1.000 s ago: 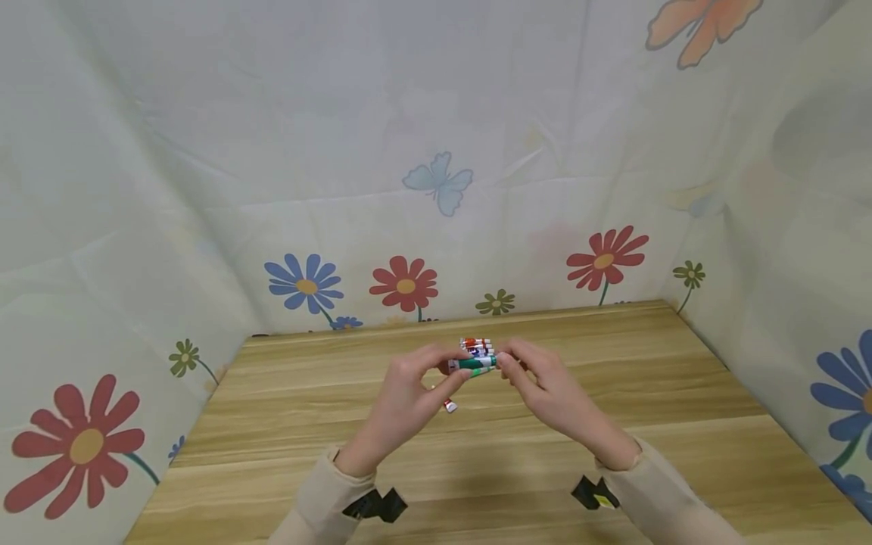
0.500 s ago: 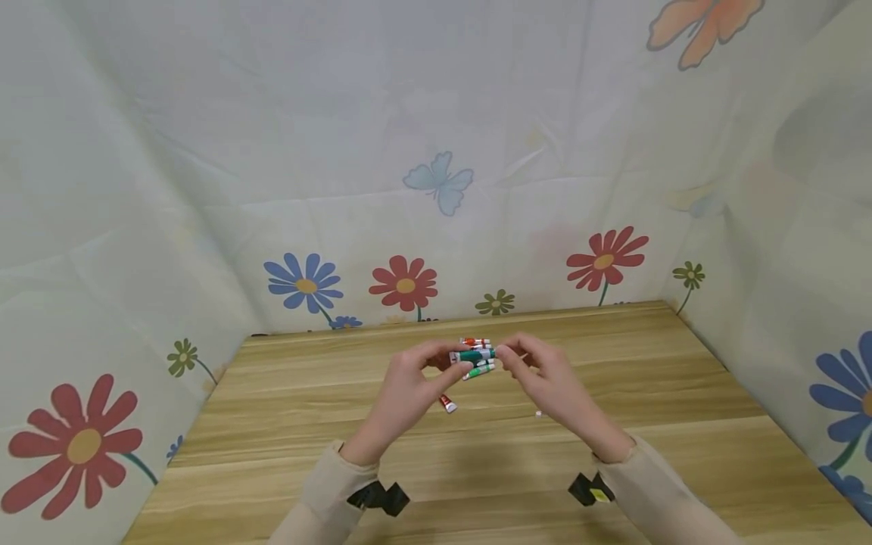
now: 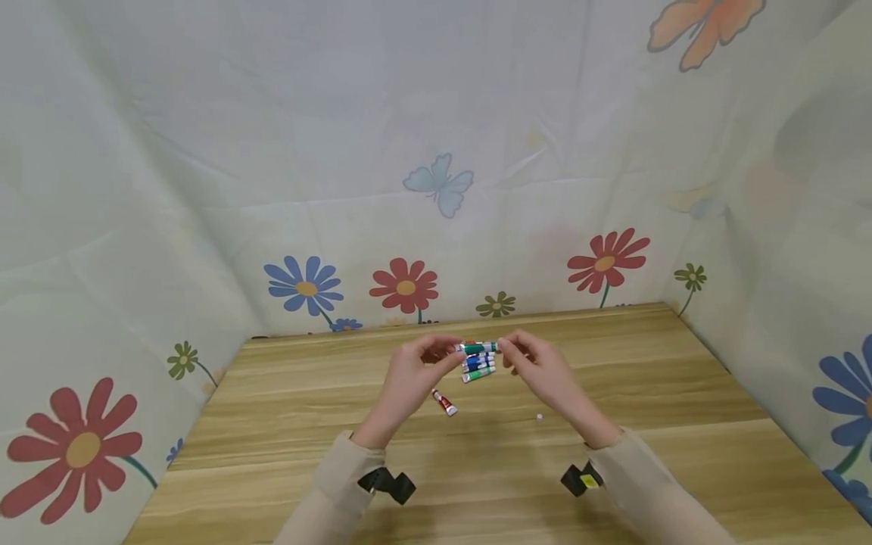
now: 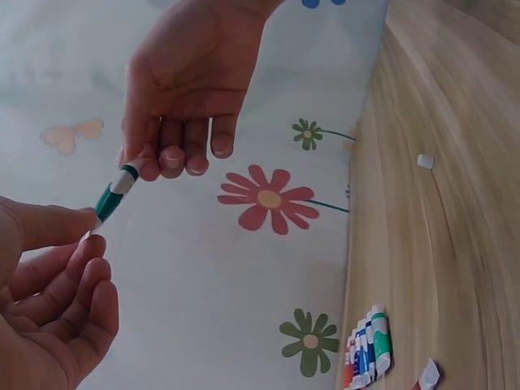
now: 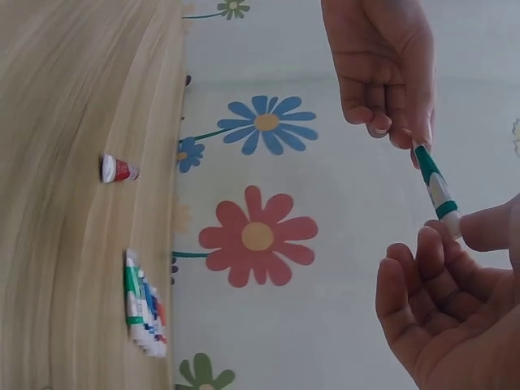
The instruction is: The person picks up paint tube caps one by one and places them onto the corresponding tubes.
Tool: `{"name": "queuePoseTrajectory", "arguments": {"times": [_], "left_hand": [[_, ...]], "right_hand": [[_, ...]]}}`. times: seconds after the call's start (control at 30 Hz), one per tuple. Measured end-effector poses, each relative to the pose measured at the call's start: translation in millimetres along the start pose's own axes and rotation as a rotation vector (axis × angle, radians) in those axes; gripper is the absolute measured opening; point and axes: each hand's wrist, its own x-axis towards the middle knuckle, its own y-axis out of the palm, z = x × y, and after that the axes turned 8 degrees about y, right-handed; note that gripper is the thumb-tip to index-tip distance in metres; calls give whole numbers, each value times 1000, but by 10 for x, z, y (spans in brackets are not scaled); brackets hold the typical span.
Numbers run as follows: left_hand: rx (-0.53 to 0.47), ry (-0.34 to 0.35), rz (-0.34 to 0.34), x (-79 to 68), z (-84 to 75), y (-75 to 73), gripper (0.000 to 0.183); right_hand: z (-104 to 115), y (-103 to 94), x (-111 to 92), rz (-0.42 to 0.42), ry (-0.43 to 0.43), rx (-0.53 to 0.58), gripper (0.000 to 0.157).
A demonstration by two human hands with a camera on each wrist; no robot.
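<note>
A green-and-white paint tube is held level above the table between both hands. My left hand pinches its flat crimped end between thumb and forefinger. At the other end, my right hand pinches the white tip, as the right wrist view shows, with thumb and fingertips on it. Beneath the held tube, a row of paint tubes in light green, blue and orange-red lies side by side on the table. Apart from them, nearer the left forearm, lies a red paint tube.
A small white cap-like piece lies on the wooden table near the right wrist. Flower-printed cloth hangs behind the table and along both sides. Both wrists carry black camera mounts.
Both hands have lifted the green tube slightly away from me, uncovering more of the row and the red tube. The small white piece has come into view beside the right wrist.
</note>
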Motion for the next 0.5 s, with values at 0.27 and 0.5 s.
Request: {"name": "queuePoseTrajectory", "arguments": {"times": [0.27,0.5], "left_hand": [[52,-35,51,68,300,127,24],[67,-96,80,130,551,292,17]], "right_hand": [[-264,67,154,53,71,-10,35],[-474,128,261,79,146,-34,37]]}}
